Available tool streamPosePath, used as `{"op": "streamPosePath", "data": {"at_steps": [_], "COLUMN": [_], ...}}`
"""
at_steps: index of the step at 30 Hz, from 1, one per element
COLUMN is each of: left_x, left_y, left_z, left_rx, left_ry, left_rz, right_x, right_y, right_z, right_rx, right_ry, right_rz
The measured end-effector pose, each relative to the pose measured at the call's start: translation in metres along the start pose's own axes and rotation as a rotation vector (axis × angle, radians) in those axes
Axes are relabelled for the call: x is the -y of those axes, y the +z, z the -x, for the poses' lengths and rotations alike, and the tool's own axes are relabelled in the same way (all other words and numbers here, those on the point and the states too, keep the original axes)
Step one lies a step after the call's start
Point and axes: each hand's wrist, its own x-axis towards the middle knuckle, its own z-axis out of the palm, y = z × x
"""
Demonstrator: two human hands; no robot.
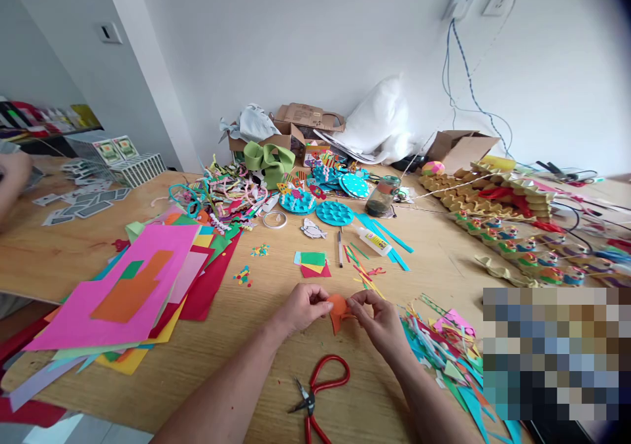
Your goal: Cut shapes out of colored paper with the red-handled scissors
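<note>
An orange paper piece (337, 307) is held up between my two hands over the wooden table. My left hand (306, 307) pinches its left edge between thumb and fingers. At its right side, my right hand (374, 314) has thumb and fingers closed on the same paper. Red-handled scissors (311, 401) lie spread on the table nearer to me. Beyond my hands are a small stack of coloured paper pieces (312, 263), a pen (340, 248), a glue bottle (373, 241) and a white fish cutout (313, 228).
Coloured sheets (167, 253) are piled at the left, paper scraps (453, 358) at the right. Blue discs (334, 213), a glass jar (382, 198) and a cardboard box (461, 152) stand farther back. Egg trays (497, 227) fill the right. Another person's arm (12, 181) shows at far left.
</note>
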Motion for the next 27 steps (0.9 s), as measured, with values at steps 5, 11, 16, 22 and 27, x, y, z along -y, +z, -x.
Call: {"op": "streamPosePath", "data": {"at_steps": [5, 11, 16, 22, 27], "left_x": [0.001, 0.009, 0.011, 0.010, 0.008], "left_y": [-0.003, -0.006, -0.005, -0.005, -0.007], "left_z": [-0.002, -0.007, -0.008, -0.008, -0.007], "left_rx": [-0.077, -0.172, -0.179, -0.180, -0.214], "left_ry": [0.030, 0.048, 0.060, 0.058, 0.035], "left_rz": [0.028, 0.056, 0.069, 0.092, 0.058], "right_x": [0.001, -0.002, -0.006, -0.005, -0.005], "right_y": [0.002, 0.011, 0.012, 0.012, 0.013], "right_z": [0.000, 0.000, -0.003, -0.004, -0.003], "right_rx": [0.007, 0.012, -0.028, -0.054, -0.059], "right_ry": [-0.035, -0.082, -0.080, -0.088, -0.072], "right_rz": [0.013, 0.034, 0.047, 0.031, 0.033]}}
